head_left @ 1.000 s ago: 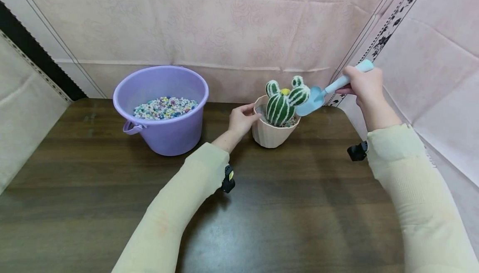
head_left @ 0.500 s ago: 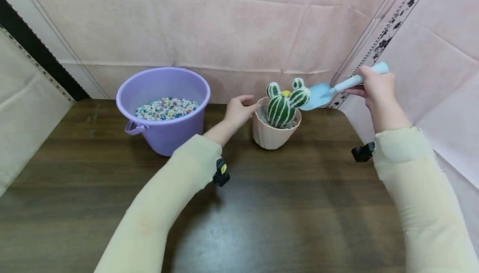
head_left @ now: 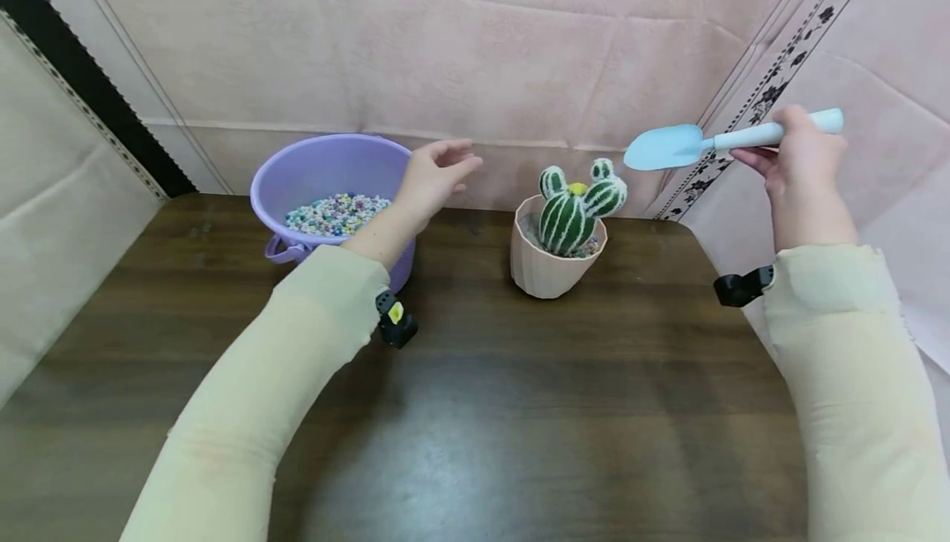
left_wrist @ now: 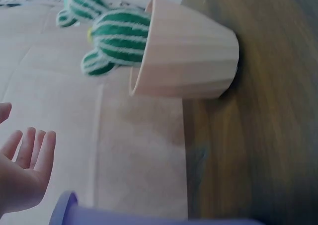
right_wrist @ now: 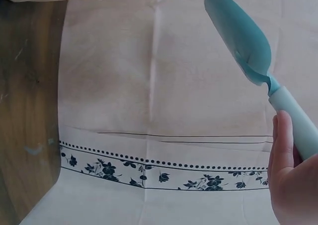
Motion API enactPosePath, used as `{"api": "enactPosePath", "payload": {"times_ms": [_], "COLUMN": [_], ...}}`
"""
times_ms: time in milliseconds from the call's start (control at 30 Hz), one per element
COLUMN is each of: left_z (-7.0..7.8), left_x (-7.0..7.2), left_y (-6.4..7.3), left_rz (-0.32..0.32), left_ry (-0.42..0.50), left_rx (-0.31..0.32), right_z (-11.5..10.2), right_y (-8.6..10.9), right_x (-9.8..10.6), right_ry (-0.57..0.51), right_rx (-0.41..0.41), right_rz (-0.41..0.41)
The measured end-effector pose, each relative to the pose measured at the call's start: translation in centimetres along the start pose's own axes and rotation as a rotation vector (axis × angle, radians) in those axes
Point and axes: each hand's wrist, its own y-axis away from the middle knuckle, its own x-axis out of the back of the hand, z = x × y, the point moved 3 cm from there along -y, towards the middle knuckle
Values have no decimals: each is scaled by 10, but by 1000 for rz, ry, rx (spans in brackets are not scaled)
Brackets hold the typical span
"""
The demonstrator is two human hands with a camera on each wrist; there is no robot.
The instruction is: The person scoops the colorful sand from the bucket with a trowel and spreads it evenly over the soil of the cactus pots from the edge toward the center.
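My right hand [head_left: 804,150] grips the pale handle of a light blue hand trowel [head_left: 665,148], raised at the right above the table. The trowel's scoop points left, and in the right wrist view its blade [right_wrist: 241,38] looks bare. Between the hands stands a ribbed cream pot [head_left: 547,266] with a green, white-striped toy cactus [head_left: 566,223] that bears a yellow flower. My left hand [head_left: 434,179] is in the air with fingers extended, apart from the pot and overlapping the rim of the purple bucket [head_left: 326,150]. Small multicoloured beads [head_left: 337,214] lie inside the bucket.
The dark wooden table [head_left: 475,410] runs up to a pale cloth backdrop [head_left: 475,55]. A cloth with a flowered border [head_left: 772,92] hangs at the right, beyond the table's rounded corner. The bucket's handle [head_left: 282,252] hangs at its front left.
My left hand has let go of the pot's rim and moved left toward the bucket. My right hand has drawn the trowel up and right, away from the cactus.
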Motion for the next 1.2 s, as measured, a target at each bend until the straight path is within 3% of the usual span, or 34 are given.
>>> {"api": "enactPosePath", "payload": {"times_ms": [200, 433, 900, 1200], "left_z": [9, 13, 17, 10], "left_x": [29, 60, 101, 127], "left_y": [3, 8, 21, 26], "left_rz": [50, 91, 165, 239], "left_ry": [-25, -37, -95, -139], "left_rx": [20, 39, 68, 113], "right_z": [-3, 4, 27, 50], "right_y": [-5, -9, -1, 16], "right_x": [-3, -24, -74, -106], "right_ry": [-101, -129, -71, 14], "right_rx": [-65, -140, -145, -129], "right_rz": [24, -39, -144, -202]}}
